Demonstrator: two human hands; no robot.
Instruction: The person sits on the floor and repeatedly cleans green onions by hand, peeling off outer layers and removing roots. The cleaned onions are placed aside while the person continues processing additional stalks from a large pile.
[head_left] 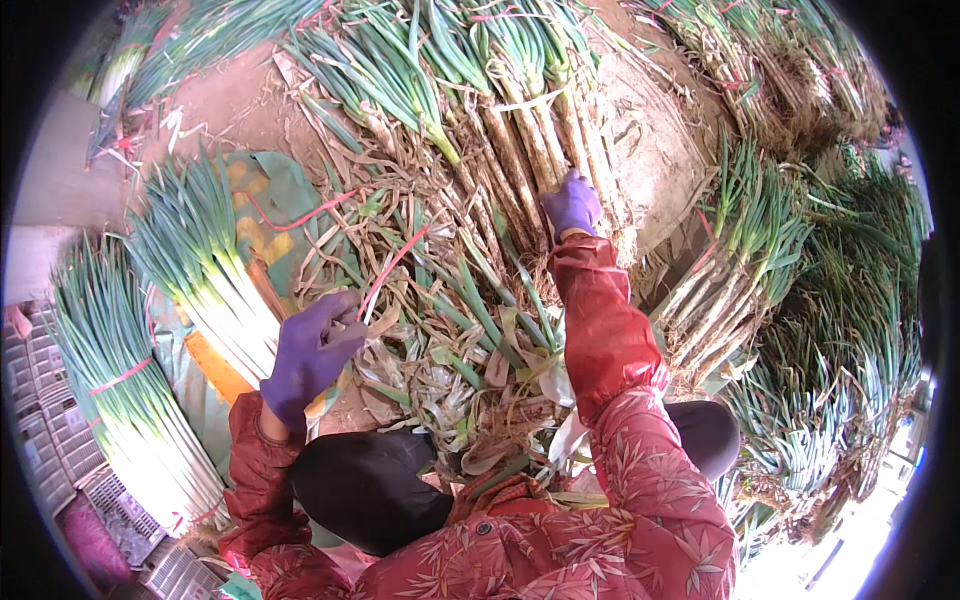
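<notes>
My left hand [315, 350], in a purple glove, is raised at the lower left with its fingers loosely bent and apart, beside a pink-red tie strip [395, 268]. My right hand [572, 203], also gloved, has its fingers closed on brown, unpeeled green onion stalks [525, 150] in the large loose bunch at the top. Under and between my hands lies a heap of stripped leaves and dry skins [450, 370]. Left of my left hand rests a white, cleaned bundle of green onions [225, 280]; where its lower end lies is hidden behind the hand.
Another tied clean bundle [130, 390] is at the far left, near grey plastic crates [40, 390]. Untrimmed bundles lie at upper right [760, 70] and right [740, 260], beside a dark green pile [840, 350]. A green-and-yellow sheet [260, 200] lies under the middle-left bundle.
</notes>
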